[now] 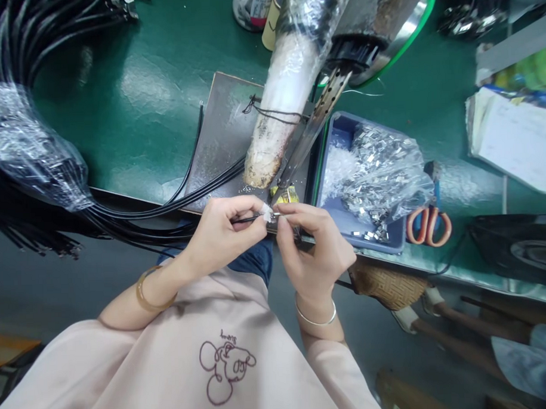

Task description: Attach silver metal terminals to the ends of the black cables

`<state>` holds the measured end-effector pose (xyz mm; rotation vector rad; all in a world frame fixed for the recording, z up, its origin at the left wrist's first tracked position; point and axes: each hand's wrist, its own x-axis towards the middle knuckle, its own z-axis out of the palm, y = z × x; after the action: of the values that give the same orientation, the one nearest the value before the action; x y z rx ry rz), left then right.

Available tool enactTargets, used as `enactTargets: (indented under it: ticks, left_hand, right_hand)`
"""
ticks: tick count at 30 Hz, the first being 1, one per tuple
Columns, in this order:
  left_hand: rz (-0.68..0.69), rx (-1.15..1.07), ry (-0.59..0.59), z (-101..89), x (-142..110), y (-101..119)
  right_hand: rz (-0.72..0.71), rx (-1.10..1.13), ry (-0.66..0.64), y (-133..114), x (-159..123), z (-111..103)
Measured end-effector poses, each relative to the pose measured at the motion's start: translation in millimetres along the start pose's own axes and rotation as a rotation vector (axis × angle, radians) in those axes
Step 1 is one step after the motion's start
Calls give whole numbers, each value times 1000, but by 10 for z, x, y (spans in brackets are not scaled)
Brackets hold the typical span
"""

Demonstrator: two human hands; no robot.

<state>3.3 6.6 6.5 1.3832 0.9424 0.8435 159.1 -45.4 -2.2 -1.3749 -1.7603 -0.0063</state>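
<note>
My left hand (220,233) is closed in a pinch around the end of a black cable (245,219), and white tape wraps one of its fingertips. Close against it, my right hand (317,242) pinches a small silvery metal piece (277,214) at the cable's tip. Fingers partly hide where cable and metal meet. Just above both hands are the tip of a perforated metal soldering iron (325,101) and a thick plastic-wrapped white tube (281,103). More black cables (139,218) run leftward into a bundle wrapped in clear plastic (33,141).
A blue tray (384,246) right of my hands holds a bag of small metal shells (383,171). Orange-handled scissors (428,226) lie beside it. A grey board (225,122) lies under the iron. Papers (516,136) are farther right; another person's legs (461,332) show at lower right.
</note>
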Motion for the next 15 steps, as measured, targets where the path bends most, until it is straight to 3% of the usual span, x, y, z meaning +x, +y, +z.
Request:
enactTargets:
  ticks: [6,11,13,15]
  left_hand:
    - [311,244,114,-11,-146,-106]
    - [226,184,-87,-88,-159,-94]
    - [233,163,-73,-93,-158,-92]
    - [280,150,-15,-73,-157,-98]
  right_hand:
    - [125,242,-18,57,-21,-25]
    - [-32,144,-1,43,-25,-21]
    - [-76,71,-10,21,-12,-16]
    - [-33,69,-19,1,-4,-8]
